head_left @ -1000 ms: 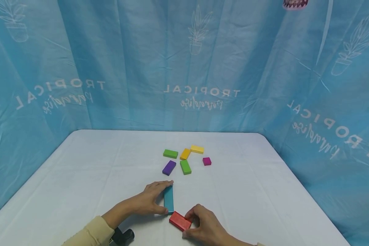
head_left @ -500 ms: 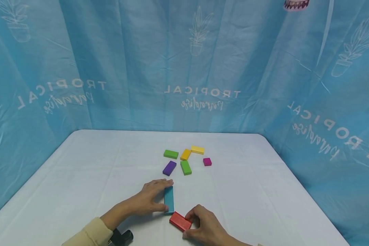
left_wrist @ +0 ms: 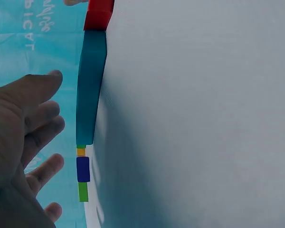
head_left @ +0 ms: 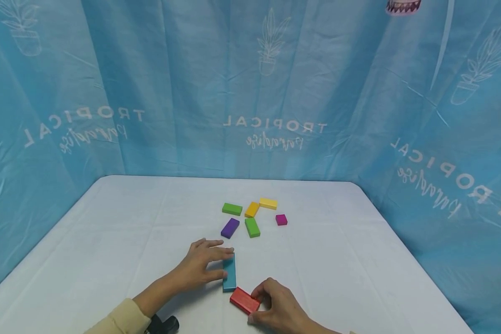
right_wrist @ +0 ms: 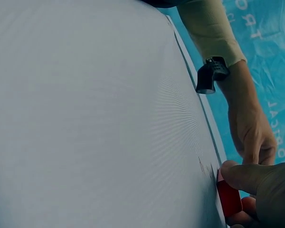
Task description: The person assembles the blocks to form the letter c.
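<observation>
Since the earlier frames, the left hand (head_left: 198, 266) has spread its fingers and its thumb has drawn back from the near end of the teal block (head_left: 229, 273), leaving that end exposed; the right hand (head_left: 279, 304) and the red block (head_left: 244, 301) hold their positions. Nearest the viewer, a tan sleeve (head_left: 121, 320) and a black device (head_left: 163, 324) at the left wrist are cut off by the lower edge of the head view. The right grip is closed on the red block, pinching its right-hand end between thumb and forefinger; the remaining fingers are largely hidden behind the hand. The red block lies flat and slantwise, its far left corner at the near end of the teal block; the left-wrist view crops the red block at the top. The teal block extends away from that corner. The left grip is wide, with nothing clasped; its fingertips overlap the teal block's left side and far end, and contact cannot be confirmed. Beyond, on the white table (head_left: 338, 241), lie a purple block (head_left: 230, 228), two green blocks (head_left: 252, 227), a magenta cube (head_left: 281, 220), an orange block (head_left: 252, 209) and a yellow block (head_left: 268, 203), all well clear of both hands. Behind hangs a blue curtain (head_left: 192, 139) with mirrored lettering.
</observation>
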Available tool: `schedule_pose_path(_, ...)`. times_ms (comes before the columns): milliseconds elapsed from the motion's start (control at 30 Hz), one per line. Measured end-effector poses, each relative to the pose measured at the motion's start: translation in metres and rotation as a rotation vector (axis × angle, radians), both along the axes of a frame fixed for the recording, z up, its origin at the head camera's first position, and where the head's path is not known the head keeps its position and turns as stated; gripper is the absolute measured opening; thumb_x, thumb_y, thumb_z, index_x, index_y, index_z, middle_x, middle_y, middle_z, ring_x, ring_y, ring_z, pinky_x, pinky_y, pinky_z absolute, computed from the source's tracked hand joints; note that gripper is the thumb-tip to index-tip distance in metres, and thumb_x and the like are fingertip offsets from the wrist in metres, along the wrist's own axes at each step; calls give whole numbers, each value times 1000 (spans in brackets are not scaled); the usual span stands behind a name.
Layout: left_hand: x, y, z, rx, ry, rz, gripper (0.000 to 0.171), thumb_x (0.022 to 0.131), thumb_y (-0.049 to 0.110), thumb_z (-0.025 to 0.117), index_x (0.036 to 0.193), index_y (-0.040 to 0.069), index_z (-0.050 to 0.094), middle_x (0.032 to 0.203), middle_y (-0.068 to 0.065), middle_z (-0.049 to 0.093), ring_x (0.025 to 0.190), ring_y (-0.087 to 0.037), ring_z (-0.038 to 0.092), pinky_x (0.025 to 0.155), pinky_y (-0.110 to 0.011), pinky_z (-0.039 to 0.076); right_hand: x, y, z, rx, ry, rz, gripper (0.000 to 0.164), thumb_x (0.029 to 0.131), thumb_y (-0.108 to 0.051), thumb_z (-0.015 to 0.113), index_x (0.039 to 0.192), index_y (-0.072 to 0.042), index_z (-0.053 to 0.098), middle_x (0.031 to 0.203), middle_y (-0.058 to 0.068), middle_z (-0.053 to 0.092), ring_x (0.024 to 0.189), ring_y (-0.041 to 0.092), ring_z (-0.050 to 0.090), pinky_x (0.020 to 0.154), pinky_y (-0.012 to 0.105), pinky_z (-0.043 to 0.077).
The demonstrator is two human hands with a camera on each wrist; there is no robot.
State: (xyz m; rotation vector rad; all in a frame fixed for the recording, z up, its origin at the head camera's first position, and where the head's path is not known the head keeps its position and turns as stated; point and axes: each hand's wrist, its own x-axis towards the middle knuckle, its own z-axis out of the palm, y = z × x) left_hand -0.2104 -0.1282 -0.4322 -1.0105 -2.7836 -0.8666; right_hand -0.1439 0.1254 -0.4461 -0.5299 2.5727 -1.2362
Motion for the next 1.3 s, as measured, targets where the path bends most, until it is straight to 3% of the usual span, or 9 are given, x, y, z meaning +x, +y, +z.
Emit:
schedule_pose_path(267,0,1,-1,-83,38,-2,44,83,33,76,121,12,69,127,2,62,126,-29,45,103,-64,20,-1,0,0,6,-17,4,36,73,-20,84,101,-14,62,85,-7,53,77,10,49,66,22,42)
schedule_pose_path(733,2,2,1,-93,-7,12,44,83,32,76,121,11,68,129,3,61,126,-29,45,104,-63,19,-1,0,0,7,-6,10,36,73,-22,85,101,-15,62,85,-8,52,76,9,49,65,22,42)
schedule_pose_path(967,3,1,3,-95,-12,6,45,82,33,76,122,11,68,129,3,61,126,-29,45,105,-63,19,-3,3,6,-45,-12,-20,34,76,-23,83,102,-14,62,86,-6,56,76,11,50,65,21,44)
schedule_pose_path(1300,2,0,2,-90,-31,17,45,83,33,76,122,12,68,129,4,61,126,-29,45,105,-62,18,-38,8,22,-33,186,-125,34,79,-28,80,102,-8,64,90,1,61,79,14,52,65,25,45)
